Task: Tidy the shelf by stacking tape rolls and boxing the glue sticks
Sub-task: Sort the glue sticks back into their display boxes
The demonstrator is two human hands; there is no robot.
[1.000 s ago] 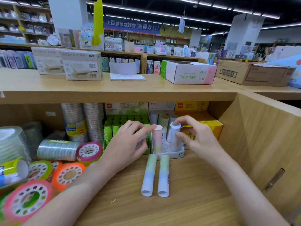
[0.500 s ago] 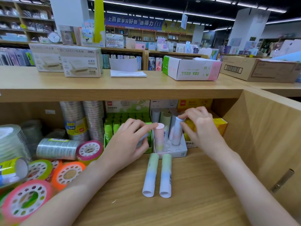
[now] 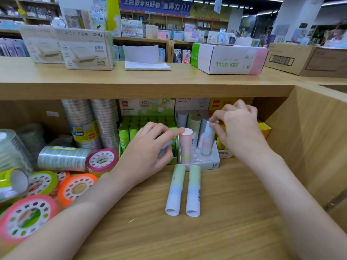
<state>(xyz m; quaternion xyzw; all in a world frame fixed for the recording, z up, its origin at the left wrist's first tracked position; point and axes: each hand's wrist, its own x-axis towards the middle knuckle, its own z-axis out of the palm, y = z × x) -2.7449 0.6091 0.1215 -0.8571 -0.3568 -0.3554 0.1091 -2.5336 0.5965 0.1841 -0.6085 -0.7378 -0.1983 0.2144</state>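
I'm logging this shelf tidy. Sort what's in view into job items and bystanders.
Job items:
- white glue stick box
- pink glue stick, left hand touching its cap
- tilted glue stick, pinched by right hand
- two loose glue sticks
- tape rolls

Bystanders:
- Sea Gull box
- cardboard carton
- folded paper
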